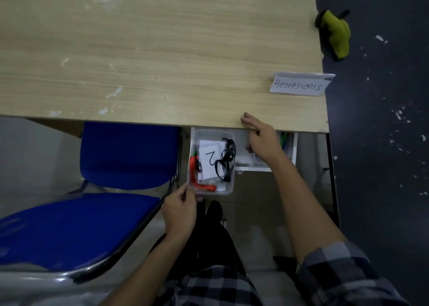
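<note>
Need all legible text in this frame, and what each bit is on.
"Resepsionis": handwritten on the folded white paper sign standing on the wooden desk.
"2": handwritten on the white card lying in the clear plastic box, which the left hand grips by a corner.
The other papers in the box show no writing that can be read.

The light is dim and bluish; edges bend from the wide lens, and the whole picture is slightly soft.
</note>
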A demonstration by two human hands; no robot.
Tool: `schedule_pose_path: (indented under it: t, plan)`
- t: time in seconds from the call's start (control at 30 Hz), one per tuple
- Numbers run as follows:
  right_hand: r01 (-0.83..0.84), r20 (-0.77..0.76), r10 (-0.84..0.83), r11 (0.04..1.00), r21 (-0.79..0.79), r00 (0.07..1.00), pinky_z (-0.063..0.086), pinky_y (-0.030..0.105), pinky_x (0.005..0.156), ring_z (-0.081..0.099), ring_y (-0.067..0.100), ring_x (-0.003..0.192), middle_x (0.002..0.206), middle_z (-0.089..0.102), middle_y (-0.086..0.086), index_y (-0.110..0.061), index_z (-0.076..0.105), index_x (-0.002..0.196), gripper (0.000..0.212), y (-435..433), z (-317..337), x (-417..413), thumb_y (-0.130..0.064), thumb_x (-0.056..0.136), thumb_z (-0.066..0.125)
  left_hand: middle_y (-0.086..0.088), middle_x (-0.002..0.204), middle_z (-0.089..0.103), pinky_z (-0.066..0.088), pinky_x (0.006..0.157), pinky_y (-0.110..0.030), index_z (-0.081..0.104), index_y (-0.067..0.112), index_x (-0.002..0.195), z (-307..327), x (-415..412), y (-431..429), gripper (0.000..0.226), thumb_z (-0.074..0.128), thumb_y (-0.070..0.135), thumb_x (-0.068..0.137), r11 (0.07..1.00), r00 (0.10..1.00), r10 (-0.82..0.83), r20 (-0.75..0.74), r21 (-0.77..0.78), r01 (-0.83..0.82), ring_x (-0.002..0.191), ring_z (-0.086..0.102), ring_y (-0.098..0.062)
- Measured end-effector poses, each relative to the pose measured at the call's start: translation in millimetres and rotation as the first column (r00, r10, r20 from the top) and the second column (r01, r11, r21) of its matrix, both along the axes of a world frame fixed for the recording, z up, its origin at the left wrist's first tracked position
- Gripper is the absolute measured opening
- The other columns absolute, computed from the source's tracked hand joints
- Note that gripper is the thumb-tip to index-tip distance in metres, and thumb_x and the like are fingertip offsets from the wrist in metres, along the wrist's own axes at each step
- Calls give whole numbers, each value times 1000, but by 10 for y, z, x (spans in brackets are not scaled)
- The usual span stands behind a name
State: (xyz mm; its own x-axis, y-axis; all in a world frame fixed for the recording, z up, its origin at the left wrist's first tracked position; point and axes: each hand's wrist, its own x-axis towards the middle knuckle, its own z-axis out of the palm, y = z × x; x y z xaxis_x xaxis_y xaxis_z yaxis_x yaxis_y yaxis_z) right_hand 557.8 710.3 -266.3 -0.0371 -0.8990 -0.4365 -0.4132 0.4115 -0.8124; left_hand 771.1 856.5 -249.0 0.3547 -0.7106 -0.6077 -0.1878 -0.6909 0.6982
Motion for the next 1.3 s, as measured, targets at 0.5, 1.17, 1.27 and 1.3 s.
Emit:
schedule_pose_path:
  t: [0.5, 1.17, 1.27, 1.3]
  plan:
    - [-85, -139, 66, 988, -132, 988, 46, 43, 108, 56, 20, 104, 156, 40, -7, -16, 54, 142, 54, 122, -122, 13, 7, 93, 43, -3, 89, 76, 61, 81, -35, 71, 13, 112, -523, -296, -879, 21, 56, 22, 101, 983, 984, 159, -78, 103, -151, 81, 74, -13]
    - [637, -212, -601, 740, 215, 771, 44, 23, 64, 60, 15, 83, 86, 62, -6, -15, 63, 101, 20, 1223, -641, 417, -1, 94, 51, 3, 104, 62, 49, 79, -33, 60, 19, 108, -429, -69, -906, 18, 63, 31, 94, 950, 910, -206, 360, -150, 274, 99, 56, -17]
    - [601, -117, -612, 691, 403, 782, 53, 38, 92, 63, 21, 105, 115, 63, -1, -15, 54, 129, 32, 1153, -934, 459, -9, 97, 54, -3, 134, 52, 40, 98, -35, 55, 17, 128, -387, 5, -1071, 35, 60, 20, 93, 745, 733, -289, 616, -336, 576, 123, 44, -21]
    - [572, -81, -605, 691, 442, 792, 53, 44, 97, 64, 24, 107, 119, 63, 1, -16, 53, 131, 34, 1111, -1043, 482, -11, 97, 54, -5, 144, 46, 36, 103, -38, 51, 17, 136, -396, 35, -1153, 44, 58, 15, 92, 694, 659, -326, 677, -302, 654, 133, 39, -25]
